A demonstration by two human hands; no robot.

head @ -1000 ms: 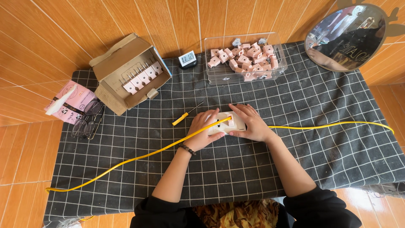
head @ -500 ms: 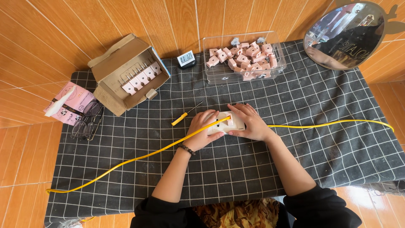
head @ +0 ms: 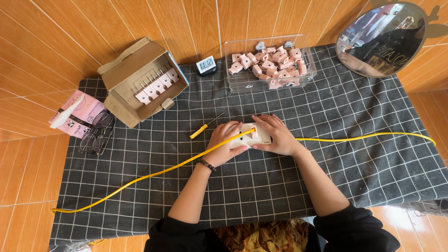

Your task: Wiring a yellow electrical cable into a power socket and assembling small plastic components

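Observation:
Both my hands rest on a small white box-shaped part with a pink piece on it, in the middle of the checked black cloth. My left hand grips its left end and my right hand presses on its right end. A long yellow cable runs from the cloth's lower left up to the part, and another stretch of it leads away to the right edge. A yellow-handled screwdriver lies just left of my left hand.
At the back stands a clear tray of several pink plugs, a small digital clock and an open cardboard box holding more pink parts. Glasses and a pink packet lie at left. A round mirror sits at the back right.

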